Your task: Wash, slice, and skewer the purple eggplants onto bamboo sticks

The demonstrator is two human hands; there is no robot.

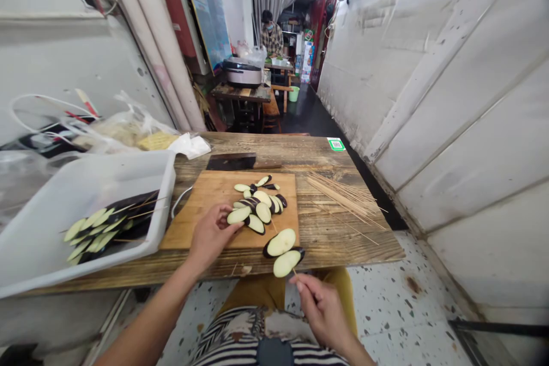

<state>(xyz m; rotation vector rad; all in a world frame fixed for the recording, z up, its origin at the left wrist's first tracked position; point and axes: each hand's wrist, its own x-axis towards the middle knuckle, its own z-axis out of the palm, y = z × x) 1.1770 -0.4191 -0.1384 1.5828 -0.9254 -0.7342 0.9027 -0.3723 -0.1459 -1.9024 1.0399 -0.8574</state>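
My right hand point(321, 306) pinches the lower end of a thin wooden skewer point(294, 270). Two oval eggplant slices point(282, 242), pale with dark purple skin edges, are threaded on it over the table's front edge. My left hand point(214, 231) reaches over the cutting board point(206, 191), its thumb and fingers closed at the edge of a loose eggplant slice point(238, 216). Part of its grip is hidden behind the fingers. Several more cut slices point(263, 213) lie heaped on the board beside that hand.
A cleaver point(231, 161) lies behind the board. Bare bamboo skewers point(343, 197) are spread at the right. On the left, a white plastic bin point(160, 183) holds skewered eggplant point(96, 231), with plastic bags point(128, 128) behind. A person point(271, 37) is at a far table.
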